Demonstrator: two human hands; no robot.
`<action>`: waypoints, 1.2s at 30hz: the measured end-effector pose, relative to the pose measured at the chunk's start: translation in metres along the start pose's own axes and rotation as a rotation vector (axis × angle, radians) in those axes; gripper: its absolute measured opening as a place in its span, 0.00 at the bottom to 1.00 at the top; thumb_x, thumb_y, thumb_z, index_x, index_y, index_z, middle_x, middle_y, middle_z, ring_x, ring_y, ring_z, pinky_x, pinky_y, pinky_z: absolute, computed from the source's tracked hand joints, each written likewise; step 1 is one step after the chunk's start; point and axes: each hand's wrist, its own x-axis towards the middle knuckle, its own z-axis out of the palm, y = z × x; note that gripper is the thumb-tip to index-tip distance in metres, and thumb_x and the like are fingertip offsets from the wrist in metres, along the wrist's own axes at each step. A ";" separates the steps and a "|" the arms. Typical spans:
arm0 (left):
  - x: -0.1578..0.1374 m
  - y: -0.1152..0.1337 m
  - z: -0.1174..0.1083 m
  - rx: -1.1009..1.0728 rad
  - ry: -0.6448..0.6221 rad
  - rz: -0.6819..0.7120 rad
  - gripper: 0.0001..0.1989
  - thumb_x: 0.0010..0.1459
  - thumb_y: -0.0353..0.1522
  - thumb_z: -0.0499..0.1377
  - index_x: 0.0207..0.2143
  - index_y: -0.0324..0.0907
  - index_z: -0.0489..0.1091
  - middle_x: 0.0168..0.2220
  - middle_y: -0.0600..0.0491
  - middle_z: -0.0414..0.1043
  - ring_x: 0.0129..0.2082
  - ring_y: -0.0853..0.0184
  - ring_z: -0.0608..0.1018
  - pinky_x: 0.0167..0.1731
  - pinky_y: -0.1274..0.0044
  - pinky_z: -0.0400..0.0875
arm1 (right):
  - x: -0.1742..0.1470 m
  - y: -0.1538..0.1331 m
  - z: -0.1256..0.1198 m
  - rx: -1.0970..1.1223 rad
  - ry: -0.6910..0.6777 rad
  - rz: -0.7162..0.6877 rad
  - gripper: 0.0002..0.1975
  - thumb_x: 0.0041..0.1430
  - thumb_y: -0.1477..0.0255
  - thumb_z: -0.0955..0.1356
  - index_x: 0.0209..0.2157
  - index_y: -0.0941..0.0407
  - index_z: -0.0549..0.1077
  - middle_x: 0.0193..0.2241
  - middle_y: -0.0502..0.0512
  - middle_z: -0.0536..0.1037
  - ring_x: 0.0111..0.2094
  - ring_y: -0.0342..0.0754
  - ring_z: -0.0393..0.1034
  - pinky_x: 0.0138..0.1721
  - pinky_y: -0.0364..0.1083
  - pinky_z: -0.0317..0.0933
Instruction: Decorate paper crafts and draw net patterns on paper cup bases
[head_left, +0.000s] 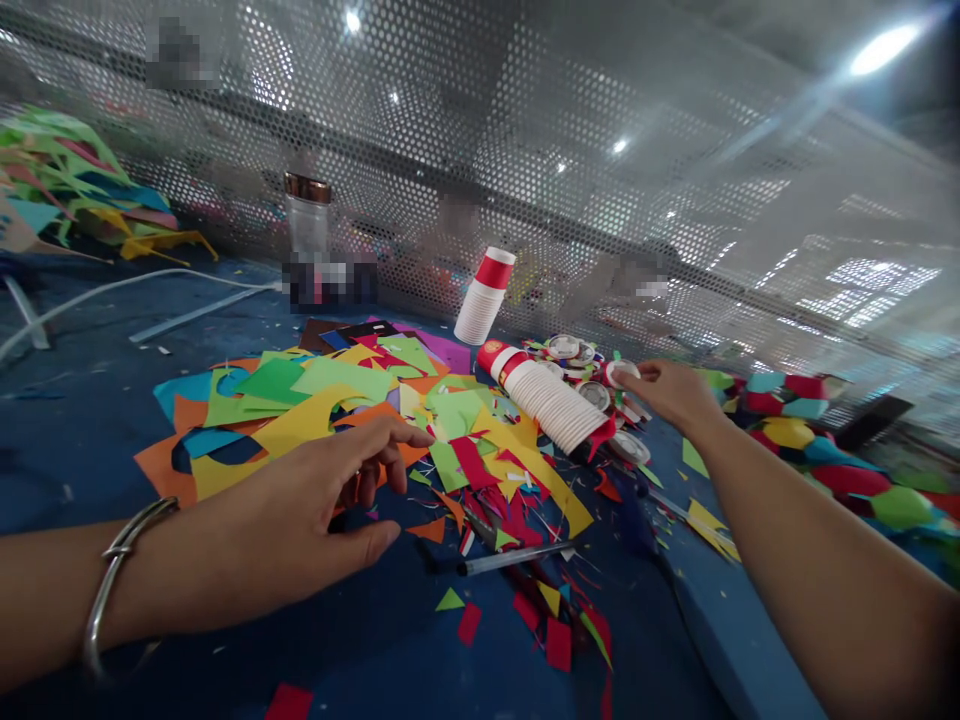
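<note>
My left hand [315,510], with a silver bangle at the wrist, hovers over the near side of a pile of coloured paper scraps [337,385]; its fingers are curled loosely apart with nothing in them. At the right, my right hand [671,395] pinches a small round white piece [622,374] that looks like a cut-off paper cup bottom. Beside it lies a heap of similar round pieces [592,395] with red and white edges. A stack of red and white paper cups [551,395] lies on its side between my hands. Another cup stack [485,295] stands tilted behind it.
A pen [517,556] and paper snippets lie on the blue table [360,650]. A clear jar with a brown lid [307,215] stands by the perforated metal screen [420,130]. Coloured paper piles up at far left [67,185]; colourful faceted pieces [855,480] lie at right.
</note>
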 end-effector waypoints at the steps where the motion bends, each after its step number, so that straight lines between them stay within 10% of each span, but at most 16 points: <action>1: 0.000 -0.001 0.000 0.012 -0.006 0.001 0.23 0.62 0.37 0.59 0.60 0.48 0.63 0.34 0.55 0.75 0.27 0.67 0.76 0.26 0.77 0.71 | -0.005 -0.004 -0.005 0.023 0.023 -0.006 0.16 0.70 0.64 0.70 0.56 0.55 0.74 0.56 0.59 0.76 0.51 0.54 0.76 0.50 0.57 0.73; 8: 0.001 0.004 -0.007 -0.011 0.156 0.035 0.26 0.64 0.38 0.59 0.64 0.51 0.61 0.40 0.54 0.73 0.37 0.64 0.77 0.34 0.74 0.74 | -0.105 -0.065 -0.040 0.232 0.034 -0.310 0.20 0.66 0.57 0.71 0.53 0.54 0.77 0.42 0.56 0.83 0.39 0.52 0.77 0.42 0.50 0.70; 14: 0.005 0.009 -0.013 -0.063 0.225 0.059 0.23 0.64 0.36 0.60 0.60 0.48 0.65 0.42 0.54 0.73 0.38 0.65 0.76 0.41 0.72 0.74 | -0.227 -0.129 -0.036 0.317 -0.271 -0.801 0.16 0.61 0.57 0.73 0.46 0.51 0.79 0.41 0.57 0.81 0.39 0.54 0.76 0.39 0.51 0.67; 18: 0.003 0.011 -0.016 -0.067 0.209 0.103 0.21 0.64 0.35 0.60 0.59 0.45 0.65 0.44 0.54 0.73 0.39 0.66 0.76 0.41 0.73 0.73 | -0.259 -0.146 -0.027 0.314 -0.455 -0.825 0.18 0.61 0.56 0.72 0.46 0.54 0.78 0.44 0.60 0.81 0.43 0.59 0.76 0.43 0.57 0.69; 27: -0.009 0.010 -0.015 0.006 0.051 0.172 0.15 0.65 0.38 0.62 0.54 0.51 0.69 0.52 0.55 0.75 0.51 0.61 0.77 0.53 0.68 0.72 | -0.283 -0.102 -0.019 0.409 -0.087 -0.875 0.11 0.69 0.71 0.68 0.52 0.51 0.74 0.45 0.53 0.83 0.45 0.49 0.79 0.46 0.47 0.73; 36: -0.021 0.019 0.004 -0.002 -0.208 0.247 0.23 0.60 0.41 0.67 0.56 0.52 0.68 0.58 0.53 0.74 0.59 0.53 0.73 0.63 0.58 0.62 | -0.268 -0.010 -0.021 0.133 0.099 -0.531 0.06 0.69 0.62 0.68 0.41 0.48 0.76 0.32 0.46 0.84 0.29 0.45 0.82 0.29 0.40 0.73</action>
